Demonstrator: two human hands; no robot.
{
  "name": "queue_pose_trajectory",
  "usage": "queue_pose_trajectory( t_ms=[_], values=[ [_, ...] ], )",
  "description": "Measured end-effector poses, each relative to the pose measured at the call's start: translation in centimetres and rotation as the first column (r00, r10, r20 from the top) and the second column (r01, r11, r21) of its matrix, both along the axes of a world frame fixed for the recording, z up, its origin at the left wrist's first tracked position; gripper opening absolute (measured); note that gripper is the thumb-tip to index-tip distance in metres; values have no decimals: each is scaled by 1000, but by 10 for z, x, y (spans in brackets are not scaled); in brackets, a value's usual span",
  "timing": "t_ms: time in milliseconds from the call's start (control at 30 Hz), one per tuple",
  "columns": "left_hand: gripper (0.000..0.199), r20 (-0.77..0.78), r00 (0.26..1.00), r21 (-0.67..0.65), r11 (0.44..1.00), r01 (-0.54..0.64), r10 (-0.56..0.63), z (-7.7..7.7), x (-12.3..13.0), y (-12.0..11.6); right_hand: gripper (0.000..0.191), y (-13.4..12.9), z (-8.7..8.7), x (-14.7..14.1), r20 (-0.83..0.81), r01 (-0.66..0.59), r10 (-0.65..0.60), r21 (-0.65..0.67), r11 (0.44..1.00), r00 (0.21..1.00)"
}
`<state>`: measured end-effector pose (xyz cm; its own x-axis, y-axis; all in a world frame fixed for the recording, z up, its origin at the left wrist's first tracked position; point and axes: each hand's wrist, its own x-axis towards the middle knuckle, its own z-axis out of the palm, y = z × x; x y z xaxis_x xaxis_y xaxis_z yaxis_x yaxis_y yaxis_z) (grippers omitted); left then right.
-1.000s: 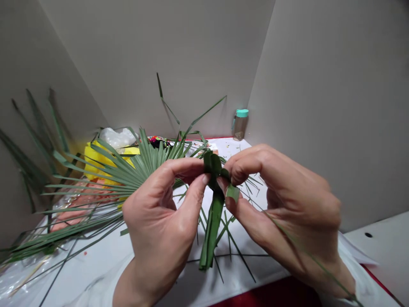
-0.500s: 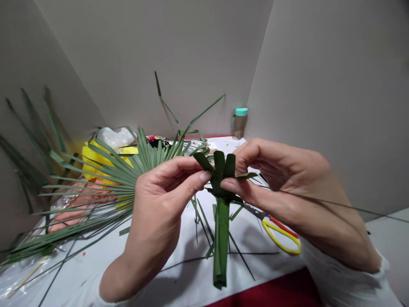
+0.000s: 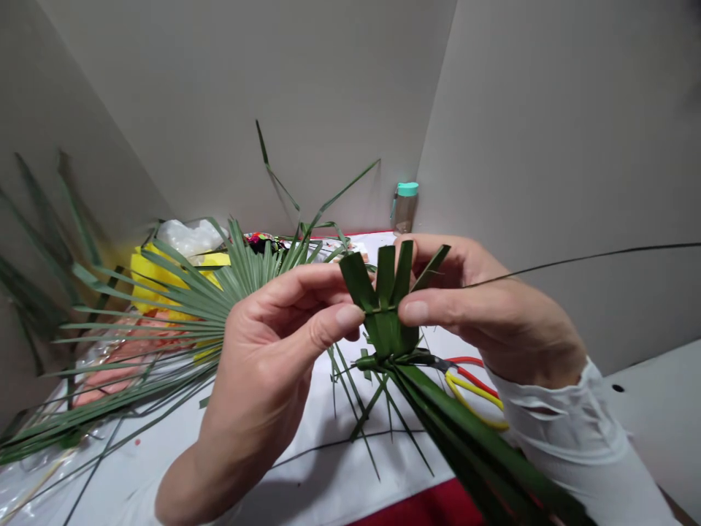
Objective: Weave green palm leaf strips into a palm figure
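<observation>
Palm-leaf bundle point(image 3: 388, 332) sits between our two thumbs. Its cut strips fan upward, and its long tail slants down rightward. Left hand point(image 3: 268, 358) pinches its left edge; right hand point(image 3: 482, 310) pinches its right edge, thumb lapping further over, so we judge right nearer. Right of the bundle: thin leaf strand point(image 3: 580, 259), exiting frame, and scissors point(image 3: 475, 398), blades partly hidden. Left of it: fan palm leaf point(image 3: 219, 292). We can't see the fingertips behind it; tail end cut off.

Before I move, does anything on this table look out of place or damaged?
Green slivers lie crisscrossed and scattered on the white cover, like loose litter. Behind, one leaf strip bends sharply, as if creased.
</observation>
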<state>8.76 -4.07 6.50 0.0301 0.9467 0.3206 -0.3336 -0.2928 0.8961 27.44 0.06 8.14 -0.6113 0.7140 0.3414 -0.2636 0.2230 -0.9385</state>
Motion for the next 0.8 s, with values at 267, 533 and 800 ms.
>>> queue_pose_trajectory(
  t_ms=[267, 533, 800],
  values=[
    [10, 4, 1000, -5, 1000, 9, -9, 0, 0, 0, 18, 5, -7, -5, -58, -80, 78, -23, 997, 995],
    [15, 75, 995, 8, 998, -67, 67, 3, 1, 1, 23, -1, -8, -17, -174, -145, 119, -147, 978, 978],
    [27, -52, 935, 295, 900, -320, 350, -4, 1, -7, 21, -1, -13, -33, -204, -80, 37, -209, 975, 978]
  ],
)
